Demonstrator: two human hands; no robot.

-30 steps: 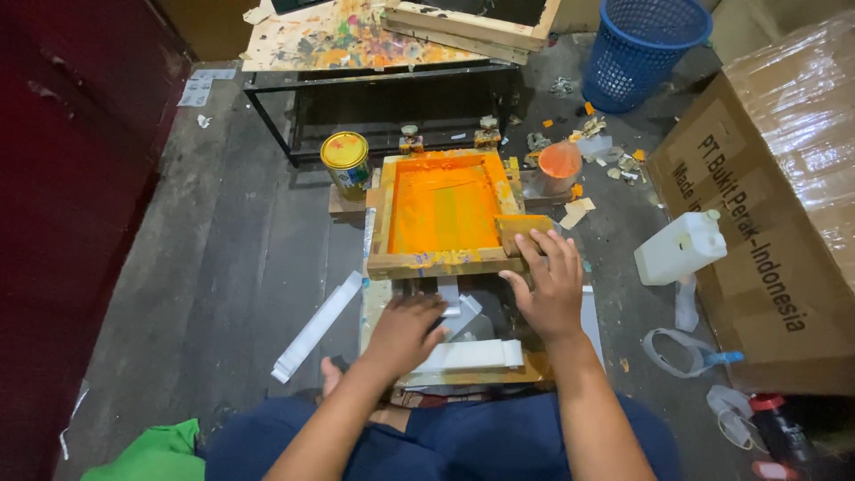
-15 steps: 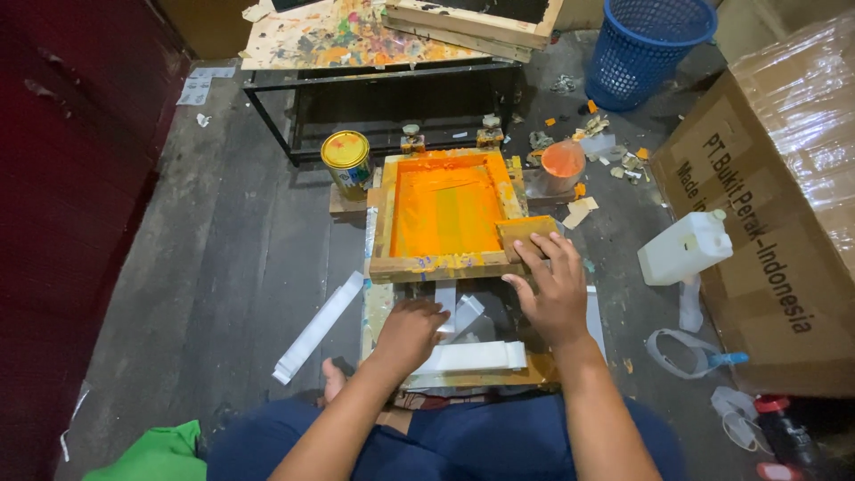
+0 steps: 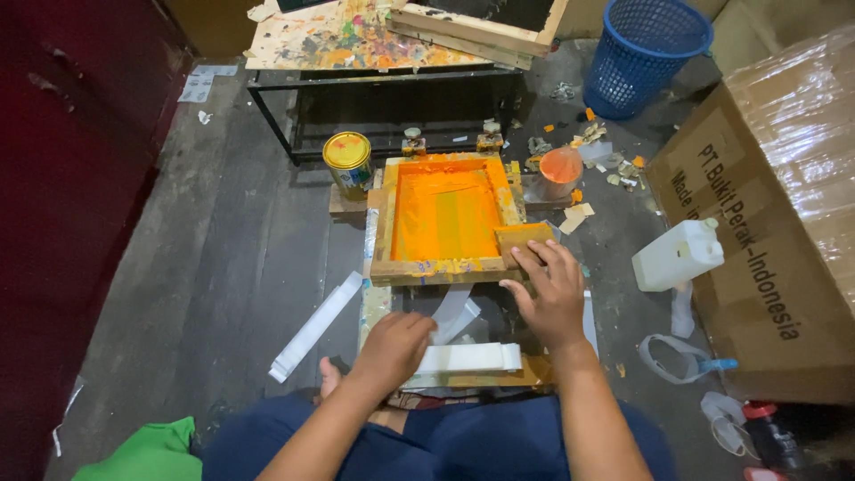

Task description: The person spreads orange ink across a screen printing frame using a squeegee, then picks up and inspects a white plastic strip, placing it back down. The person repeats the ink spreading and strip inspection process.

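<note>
1. A person seated on the floor looks down at a wooden screen-printing frame [image 3: 445, 218] whose mesh is covered in orange ink.
2. The right hand [image 3: 550, 289] lies flat and open, fingers spread over the frame's near right corner, touching a wooden squeegee [image 3: 524, 239] without gripping it.
3. The left hand [image 3: 392, 349] is loosely curled, resting on a stack of white strips [image 3: 468, 358] just below the frame; whether it grips them cannot be told.
4. Progress, as a judgement: the mesh is already inked and one loose white strip [image 3: 456, 312] lies under the frame's near edge, so printing looks under way, with the stacked strips apparently left to do.
5. Counts: one frame, one squeegee, one yellow-lidded paint tin [image 3: 347, 163], one orange cup [image 3: 560, 171], one white jug [image 3: 679, 254], one blue basket [image 3: 650, 52], one cardboard box [image 3: 775, 214].
6. Another long white strip [image 3: 316, 326] lies apart on the floor to the left.
</note>
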